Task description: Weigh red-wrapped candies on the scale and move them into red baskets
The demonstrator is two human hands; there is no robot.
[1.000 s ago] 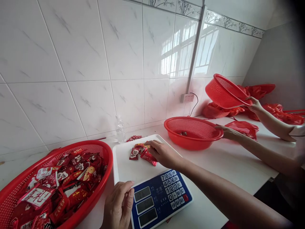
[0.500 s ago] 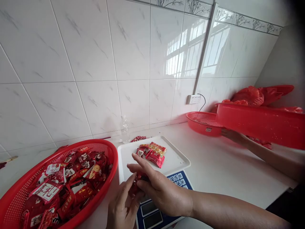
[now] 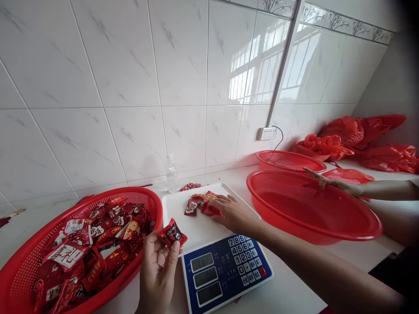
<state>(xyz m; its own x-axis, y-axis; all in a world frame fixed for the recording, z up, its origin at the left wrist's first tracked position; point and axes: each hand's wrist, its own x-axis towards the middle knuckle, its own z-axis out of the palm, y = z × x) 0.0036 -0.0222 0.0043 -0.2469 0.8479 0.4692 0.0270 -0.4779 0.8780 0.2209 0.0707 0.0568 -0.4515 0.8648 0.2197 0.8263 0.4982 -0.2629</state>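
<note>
My left hand point(image 3: 159, 261) pinches a small red wrapped snack packet point(image 3: 172, 233) between thumb and fingers, above the near left edge of the scale. Over the white weighing pan point(image 3: 178, 211), my right hand point(image 3: 234, 213) lies with its fingers stretched out, touching a few red packets point(image 3: 212, 208) and partly covering them. A dark red packet point(image 3: 190, 208) with white lettering lies just left of those. The scale's blue panel point(image 3: 225, 272) shows a keypad and three displays, whose digits I cannot read.
To the left stands a red perforated basket point(image 3: 153, 213) full of packets. A co-worker's hands point(image 3: 340, 185) are at a large red basket point(image 3: 314, 226) on the right. Behind it are another red basket point(image 3: 291, 161) and red plastic bags point(image 3: 343, 133). A clear bottle point(image 3: 171, 174) stands by the wall.
My hands have parted: the left keeps the packet, and the right has moved up and right onto the packets on the pan. The co-worker's raised basket has come down onto the table.
</note>
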